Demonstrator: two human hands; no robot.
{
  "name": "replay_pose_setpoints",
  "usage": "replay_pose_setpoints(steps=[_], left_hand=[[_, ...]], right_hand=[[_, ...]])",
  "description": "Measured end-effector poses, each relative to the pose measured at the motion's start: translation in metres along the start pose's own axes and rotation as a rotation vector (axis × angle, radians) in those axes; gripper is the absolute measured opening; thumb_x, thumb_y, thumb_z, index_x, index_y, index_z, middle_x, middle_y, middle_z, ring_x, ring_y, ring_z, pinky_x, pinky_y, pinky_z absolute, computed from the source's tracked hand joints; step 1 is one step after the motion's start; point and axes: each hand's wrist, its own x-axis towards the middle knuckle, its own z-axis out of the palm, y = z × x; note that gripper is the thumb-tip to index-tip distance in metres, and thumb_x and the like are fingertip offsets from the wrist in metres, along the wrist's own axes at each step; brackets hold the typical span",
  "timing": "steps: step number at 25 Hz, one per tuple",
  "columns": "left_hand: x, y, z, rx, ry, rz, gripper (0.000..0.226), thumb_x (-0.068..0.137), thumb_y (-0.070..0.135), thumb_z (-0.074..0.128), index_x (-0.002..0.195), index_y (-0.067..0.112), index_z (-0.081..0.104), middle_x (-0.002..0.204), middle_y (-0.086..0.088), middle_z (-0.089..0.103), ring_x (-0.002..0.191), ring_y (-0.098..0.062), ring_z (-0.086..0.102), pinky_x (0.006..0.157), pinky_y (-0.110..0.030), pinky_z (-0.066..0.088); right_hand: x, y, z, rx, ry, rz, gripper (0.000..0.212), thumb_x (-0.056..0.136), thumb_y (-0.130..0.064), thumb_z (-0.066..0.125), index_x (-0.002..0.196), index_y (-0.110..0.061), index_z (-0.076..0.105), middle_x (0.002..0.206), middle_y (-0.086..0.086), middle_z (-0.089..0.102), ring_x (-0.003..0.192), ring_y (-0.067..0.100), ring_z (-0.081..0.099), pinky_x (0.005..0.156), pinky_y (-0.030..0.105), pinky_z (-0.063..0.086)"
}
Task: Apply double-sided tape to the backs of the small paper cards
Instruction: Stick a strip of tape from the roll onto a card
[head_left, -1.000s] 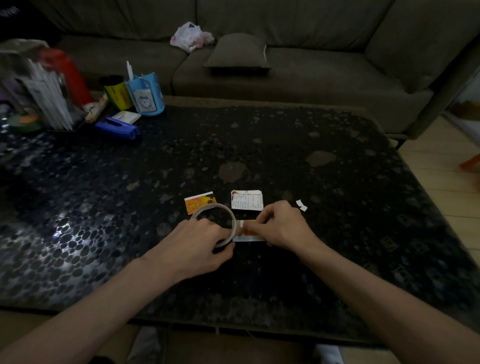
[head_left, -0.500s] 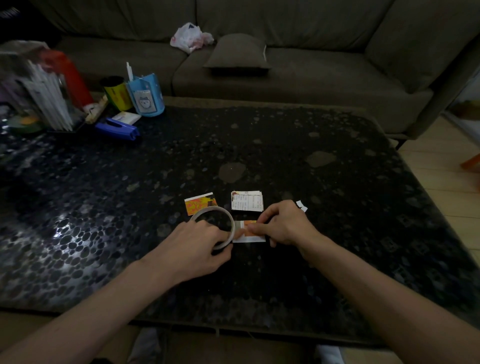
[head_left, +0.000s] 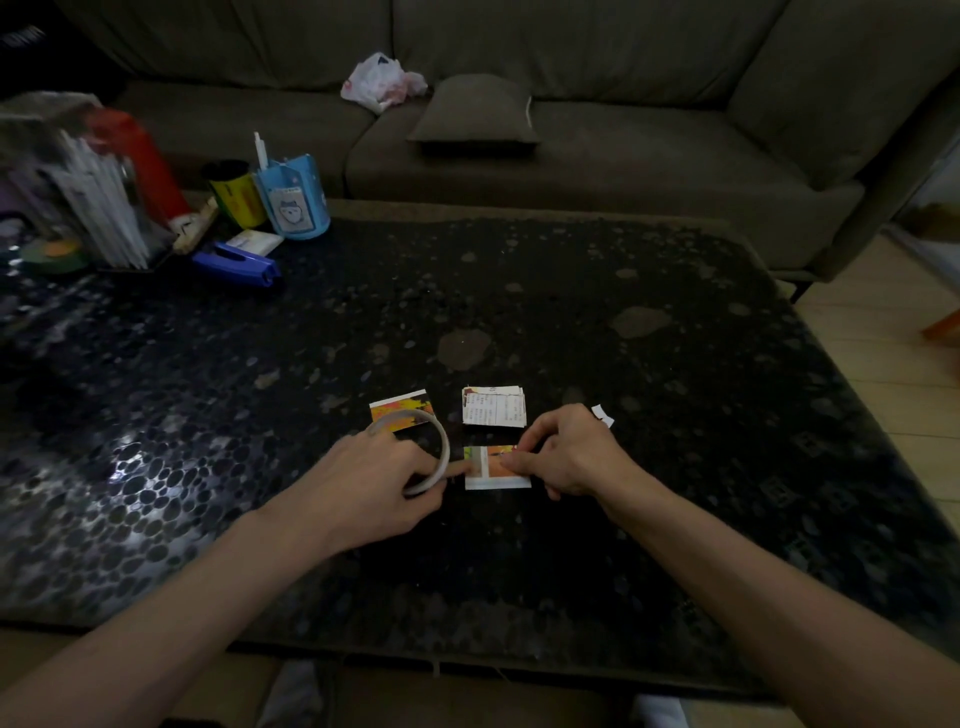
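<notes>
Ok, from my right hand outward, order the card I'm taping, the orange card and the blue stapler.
1. Card being taped: touching the right hand.
2. Orange card: to the left, partly behind the tape roll.
3. Blue stapler: far back-left.

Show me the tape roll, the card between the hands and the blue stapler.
tape roll (head_left: 405, 414), head view, upper arc of the ring.
card between the hands (head_left: 496, 481), head view, white lower border.
blue stapler (head_left: 236, 262), head view, middle of its body.
</notes>
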Motion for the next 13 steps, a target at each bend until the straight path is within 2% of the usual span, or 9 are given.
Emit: replay_pose_setpoints(steps=[2,4,6,8,10,13], left_hand=[[-0.0024,0.0002,0.0008,0.032,-0.016,0.003,0.027,0.101,0.051,0.049,0.103,0.036,0.072,0.069,0.016,0.049,0.06,-0.005,0.043,0.055,-0.024,0.032],[-0.0035,0.0018,0.0006,0.045,-0.023,0.009,0.028,0.101,0.05,0.048,0.107,0.036,0.071,0.068,0.017,0.046,0.058,-0.005,0.042,0.055,-0.024,0.03],[-0.0034,0.003,-0.0001,0.04,-0.016,-0.001,0.028,0.101,0.05,0.049,0.102,0.034,0.071,0.065,0.018,0.042,0.055,-0.004,0.039,0.055,-0.025,0.03],[-0.0026,0.0044,-0.0006,0.025,-0.01,-0.007,0.028,0.101,0.05,0.05,0.096,0.031,0.071,0.063,0.017,0.042,0.054,-0.004,0.039,0.054,-0.025,0.029],[-0.0012,0.0057,-0.0019,0.028,-0.01,-0.015,0.03,0.1,0.05,0.05,0.091,0.029,0.07,0.063,0.015,0.044,0.054,-0.006,0.041,0.051,-0.023,0.025],[0.0006,0.0055,-0.0019,0.008,-0.01,-0.026,0.031,0.1,0.05,0.051,0.088,0.027,0.069,0.063,0.014,0.047,0.055,-0.007,0.043,0.05,-0.021,0.024]], right_hand=[[0.0004,0.0004,-0.0016,0.003,-0.004,0.0,0.017,0.089,-0.039,0.081,0.089,-0.028,0.068,0.067,-0.005,0.07,0.046,0.001,0.063,0.042,0.016,0.042],[-0.0005,-0.0005,-0.004,0.014,-0.024,-0.004,0.015,0.092,-0.039,0.077,0.09,-0.029,0.067,0.057,-0.007,0.068,0.04,-0.001,0.06,0.038,0.014,0.042],[-0.0026,-0.0013,-0.0013,0.013,-0.019,-0.02,0.018,0.093,-0.045,0.075,0.089,-0.029,0.065,0.05,-0.009,0.066,0.04,0.0,0.06,0.045,0.018,0.046],[-0.0038,-0.0012,0.0046,-0.04,0.048,-0.043,0.025,0.087,-0.052,0.078,0.087,-0.031,0.065,0.059,-0.007,0.07,0.043,0.002,0.063,0.052,0.022,0.049],[-0.004,-0.0011,0.0055,-0.052,0.078,-0.041,0.029,0.082,-0.054,0.082,0.087,-0.031,0.065,0.064,-0.006,0.072,0.044,0.002,0.063,0.052,0.023,0.05],[-0.0062,-0.0034,-0.0018,0.119,0.008,-0.004,0.025,0.083,-0.048,0.084,0.09,-0.029,0.069,0.062,-0.007,0.072,0.047,0.0,0.064,0.048,0.019,0.048]])
